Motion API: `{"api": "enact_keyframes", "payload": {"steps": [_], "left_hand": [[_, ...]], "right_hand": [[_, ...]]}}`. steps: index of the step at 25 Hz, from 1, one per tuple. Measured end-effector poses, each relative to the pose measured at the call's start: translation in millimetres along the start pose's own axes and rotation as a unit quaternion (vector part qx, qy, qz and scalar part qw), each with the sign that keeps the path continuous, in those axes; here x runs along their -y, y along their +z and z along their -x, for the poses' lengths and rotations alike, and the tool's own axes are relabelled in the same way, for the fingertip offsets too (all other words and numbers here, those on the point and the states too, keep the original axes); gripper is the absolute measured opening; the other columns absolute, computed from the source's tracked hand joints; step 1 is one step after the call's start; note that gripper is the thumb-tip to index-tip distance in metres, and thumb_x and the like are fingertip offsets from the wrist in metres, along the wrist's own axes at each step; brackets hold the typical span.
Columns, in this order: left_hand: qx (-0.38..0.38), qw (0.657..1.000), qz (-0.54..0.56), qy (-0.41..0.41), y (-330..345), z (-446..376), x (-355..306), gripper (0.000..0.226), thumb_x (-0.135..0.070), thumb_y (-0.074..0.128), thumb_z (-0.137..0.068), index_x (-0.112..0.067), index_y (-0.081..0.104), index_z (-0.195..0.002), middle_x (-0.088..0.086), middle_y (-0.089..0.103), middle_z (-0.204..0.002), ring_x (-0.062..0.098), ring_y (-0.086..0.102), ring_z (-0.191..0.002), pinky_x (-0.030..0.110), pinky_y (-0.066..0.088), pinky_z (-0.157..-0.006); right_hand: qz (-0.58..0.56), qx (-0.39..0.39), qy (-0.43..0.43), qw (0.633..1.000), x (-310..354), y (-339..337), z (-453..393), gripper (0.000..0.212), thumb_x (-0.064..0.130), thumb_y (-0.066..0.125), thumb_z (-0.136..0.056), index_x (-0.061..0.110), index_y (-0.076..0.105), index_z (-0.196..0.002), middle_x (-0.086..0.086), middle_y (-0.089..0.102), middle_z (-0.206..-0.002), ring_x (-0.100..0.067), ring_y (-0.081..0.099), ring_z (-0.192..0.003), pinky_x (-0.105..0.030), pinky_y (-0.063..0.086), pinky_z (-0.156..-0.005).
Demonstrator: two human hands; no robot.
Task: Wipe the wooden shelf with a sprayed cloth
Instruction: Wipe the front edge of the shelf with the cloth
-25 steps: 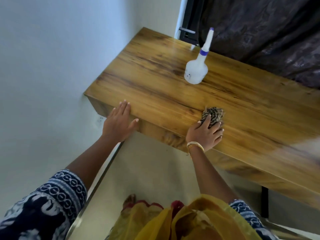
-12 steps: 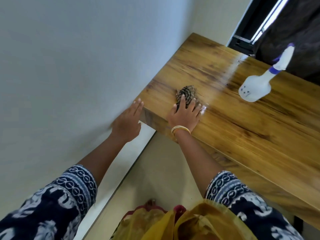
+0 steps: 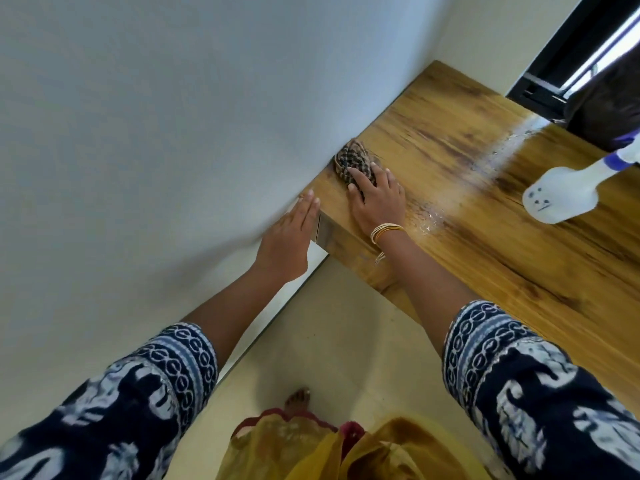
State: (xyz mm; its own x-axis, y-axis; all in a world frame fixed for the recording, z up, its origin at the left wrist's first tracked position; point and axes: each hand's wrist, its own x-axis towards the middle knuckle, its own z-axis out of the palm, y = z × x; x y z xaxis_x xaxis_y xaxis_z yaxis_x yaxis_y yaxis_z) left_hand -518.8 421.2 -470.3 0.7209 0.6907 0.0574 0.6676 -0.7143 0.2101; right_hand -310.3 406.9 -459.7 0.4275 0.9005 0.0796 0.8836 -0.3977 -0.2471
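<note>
Right now the right hand (image 3: 379,199) lies flat on a small striped cloth (image 3: 353,162), with its fingers out straight, pressing the cloth down on the wooden shelf (image 3: 485,237). The cloth sits at the left end of the shelf, right up against the white wall (image 3: 173,116). Part of it pokes out past the fingertips; the rest is under the hand.

The left hand (image 3: 287,240) is open too, fingers straight and close together. It rests at the near left corner of the shelf, beside the wall, and holds nothing.

A white spray bottle (image 3: 568,194) lies on its side on the shelf, well apart from the cloth, off to the right. Between the bottle and the right hand there is a shiny wet streak (image 3: 485,168) with little drops on the wood.

The step looks like wiping the corner by the wall. To do it well, the hand should keep flat and press evenly, so the whole cloth rubs the wood. It helps to push the cloth tight into the line where shelf meets wall, because dust likes to hide there. Then long strokes along the grain toward the wet streak would pick up the drops. The bottle may need moving so the wood under it gets wiped too.
</note>
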Motion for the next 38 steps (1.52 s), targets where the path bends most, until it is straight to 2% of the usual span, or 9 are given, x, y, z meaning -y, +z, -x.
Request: {"api": "enact_keyframes", "payload": {"steps": [7, 12, 16, 20, 24, 27, 32, 35, 38], "left_hand": [[-0.027, 1.000, -0.003, -0.004, 10, 2, -2, 0.103, 0.007, 0.064, -0.064, -0.005, 0.015, -0.155, 0.009, 0.009, -0.164, 0.023, 0.032, -0.144, 0.026, 0.043, -0.101], [-0.174, 0.982, 0.068, -0.014, 52, -6, -8, 0.086, 0.004, 0.043, -0.071, -0.007, 0.022, -0.154, 0.006, 0.015, -0.163, 0.021, 0.032, -0.144, 0.021, 0.048, -0.087], [-0.347, 0.933, 0.100, 0.003, 95, -28, 0, 0.061, -0.004, 0.032, -0.089, -0.004, 0.031, -0.150, 0.011, 0.026, -0.159, 0.020, 0.029, -0.146, 0.023, 0.041, -0.105], [-0.473, 0.872, 0.120, 0.026, 126, -54, -1, 0.049, 0.000, 0.039, -0.097, 0.001, 0.036, -0.146, 0.017, 0.034, -0.154, 0.026, 0.030, -0.145, 0.032, 0.030, -0.117], [-0.556, 0.829, 0.046, 0.037, 124, -77, 4, 0.043, 0.001, 0.042, -0.091, 0.002, 0.052, -0.133, 0.022, 0.052, -0.136, 0.035, 0.049, -0.122, 0.041, 0.041, -0.103], [-0.603, 0.796, 0.001, 0.041, 128, -85, 12, 0.047, 0.004, 0.045, -0.083, -0.002, 0.055, -0.128, 0.017, 0.056, -0.128, 0.033, 0.049, -0.108, 0.041, 0.043, -0.093], [-0.567, 0.822, 0.005, 0.059, 130, -79, 19, 0.058, 0.005, 0.047, -0.085, -0.004, 0.042, -0.142, 0.017, 0.044, -0.144, 0.035, 0.043, -0.133, 0.047, 0.041, -0.107], [-0.502, 0.863, 0.011, 0.057, 118, -69, 25, 0.058, 0.001, 0.044, -0.090, -0.010, 0.036, -0.147, 0.013, 0.035, -0.152, 0.029, 0.036, -0.139, 0.043, 0.037, -0.111], [-0.443, 0.895, 0.004, 0.056, 108, -60, 31, 0.062, -0.001, 0.048, -0.092, -0.018, 0.030, -0.149, 0.004, 0.029, -0.156, 0.023, 0.031, -0.143, 0.040, 0.035, -0.112]], "right_hand": [[-0.021, 0.062, -0.137, 0.988, -42, -19, -7, 0.042, 0.049, 0.036, -0.102, 0.048, 0.040, -0.143, 0.001, 0.034, -0.157, -0.027, 0.026, -0.145, -0.047, 0.030, -0.112], [-0.063, 0.034, -0.175, 0.982, -54, -19, -9, 0.040, 0.047, 0.041, -0.101, 0.048, 0.044, -0.141, 0.001, 0.040, -0.152, -0.027, 0.038, -0.137, -0.047, 0.037, -0.107], [-0.084, 0.039, -0.203, 0.975, -58, -17, -22, 0.038, 0.042, 0.046, -0.101, 0.045, 0.047, -0.139, 0.002, 0.042, -0.149, -0.023, 0.040, -0.134, -0.040, 0.033, -0.107], [-0.119, 0.078, -0.211, 0.967, -55, -20, -34, 0.036, 0.036, 0.049, -0.101, 0.049, 0.047, -0.134, 0.000, 0.041, -0.147, -0.022, 0.038, -0.135, -0.041, 0.028, -0.113], [-0.139, 0.088, -0.207, 0.964, -52, -24, -35, 0.038, 0.027, 0.049, -0.102, 0.041, 0.049, -0.137, 0.002, 0.051, -0.141, -0.019, 0.046, -0.129, -0.038, 0.031, -0.114], [-0.137, 0.094, -0.183, 0.969, -50, -27, -18, 0.034, 0.025, 0.047, -0.101, 0.041, 0.050, -0.131, 0.007, 0.057, -0.131, -0.016, 0.053, -0.120, -0.029, 0.040, -0.105], [-0.178, 0.126, -0.160, 0.963, -77, -40, 56, 0.022, 0.024, 0.046, -0.099, 0.035, 0.059, -0.113, 0.008, 0.069, -0.113, -0.012, 0.069, -0.097, -0.024, 0.058, -0.077], [-0.186, 0.116, -0.154, 0.963, -94, -48, 88, 0.023, 0.026, 0.046, -0.099, 0.037, 0.057, -0.116, 0.009, 0.065, -0.120, -0.010, 0.066, -0.105, -0.022, 0.053, -0.085], [-0.149, 0.091, -0.149, 0.973, -97, -47, 108, 0.029, 0.029, 0.045, -0.101, 0.039, 0.050, -0.128, 0.006, 0.059, -0.132, -0.016, 0.058, -0.117, -0.035, 0.042, -0.107]]}}
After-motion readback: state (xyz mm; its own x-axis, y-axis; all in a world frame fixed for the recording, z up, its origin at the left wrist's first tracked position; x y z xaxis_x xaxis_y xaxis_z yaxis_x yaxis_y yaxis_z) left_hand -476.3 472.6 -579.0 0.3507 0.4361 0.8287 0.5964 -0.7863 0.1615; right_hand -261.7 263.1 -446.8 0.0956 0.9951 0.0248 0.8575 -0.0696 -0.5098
